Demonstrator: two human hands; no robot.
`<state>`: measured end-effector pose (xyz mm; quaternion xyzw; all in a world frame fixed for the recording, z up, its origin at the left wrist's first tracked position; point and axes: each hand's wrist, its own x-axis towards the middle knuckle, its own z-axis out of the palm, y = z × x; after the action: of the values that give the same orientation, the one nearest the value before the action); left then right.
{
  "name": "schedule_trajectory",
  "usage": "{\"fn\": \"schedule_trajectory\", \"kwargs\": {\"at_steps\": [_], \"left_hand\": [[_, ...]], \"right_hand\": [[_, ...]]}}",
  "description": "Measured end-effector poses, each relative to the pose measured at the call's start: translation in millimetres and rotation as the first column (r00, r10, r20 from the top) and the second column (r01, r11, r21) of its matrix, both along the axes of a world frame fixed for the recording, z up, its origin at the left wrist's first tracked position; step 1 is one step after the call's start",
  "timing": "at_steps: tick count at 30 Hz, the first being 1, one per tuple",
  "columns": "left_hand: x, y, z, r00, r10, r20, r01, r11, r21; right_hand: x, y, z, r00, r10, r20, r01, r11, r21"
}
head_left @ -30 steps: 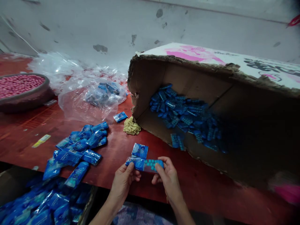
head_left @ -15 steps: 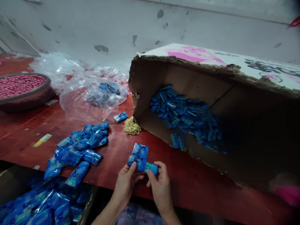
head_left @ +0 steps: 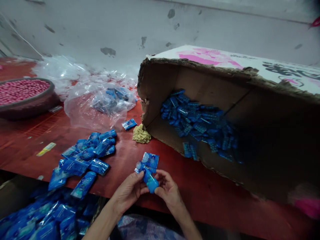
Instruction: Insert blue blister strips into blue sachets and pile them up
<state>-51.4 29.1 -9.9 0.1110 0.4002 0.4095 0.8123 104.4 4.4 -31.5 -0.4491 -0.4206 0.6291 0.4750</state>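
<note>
Held level moments earlier, a small blue container (head_left: 151, 182) now slants toward the bottom of the frame between the left hand (head_left: 133, 186) and right hand (head_left: 168, 190).

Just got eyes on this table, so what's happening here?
A person's left hand and right hand hold a small blue packet near the front edge of the red table. Just beyond it lie blue cards. A pile of filled packets sits to the left, and an open cardboard box on its side holds more small blue items.
</note>
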Motion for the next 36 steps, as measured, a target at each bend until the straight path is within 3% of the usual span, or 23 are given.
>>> {"fn": "schedule_trajectory", "kwargs": {"at_steps": [4, 8, 11, 15, 20, 26, 31, 36], "left_hand": [[-2, -1, 2.5, 0.991, -0.114, 0.071, 0.115, 0.993, 0.000], [2, 0, 1.5, 0.978, -0.161, 0.135, 0.159, 0.987, 0.024], [4, 1, -0.8, 0.970, -0.177, 0.169, 0.171, 0.984, 0.049], [6, -2, -0.7, 0.964, -0.211, 0.162, 0.209, 0.978, 0.026], [10, -9, 0.3, 0.973, -0.188, 0.135, 0.189, 0.982, 0.006], [22, -20, -3.6, 0.992, -0.064, 0.110, 0.064, 0.998, 0.009], [25, -20, 4.4, 0.996, -0.025, 0.091, 0.021, 0.999, 0.046], [22, -16, 7.1, 0.999, 0.024, -0.042, -0.021, 0.996, 0.091]], "right_hand": [[5, 6, -2.4, 0.988, 0.080, -0.129, -0.076, 0.996, 0.035], [4, 8, 7.4, 0.937, 0.195, -0.288, -0.217, 0.975, -0.045], [2, 9, 12.7, 0.919, 0.197, -0.341, -0.230, 0.972, -0.057], [2, 10, 7.8, 0.905, 0.199, -0.376, -0.226, 0.974, -0.028], [6, 10, 1.5, 0.922, 0.214, -0.323, -0.232, 0.972, -0.019], [7, 8, 12.0, 0.952, 0.235, -0.198, -0.225, 0.972, 0.071], [4, 7, 11.2, 0.958, 0.227, -0.177, -0.215, 0.973, 0.084], [0, 8, 14.6, 0.983, 0.138, 0.120, -0.150, 0.984, 0.094]]}}
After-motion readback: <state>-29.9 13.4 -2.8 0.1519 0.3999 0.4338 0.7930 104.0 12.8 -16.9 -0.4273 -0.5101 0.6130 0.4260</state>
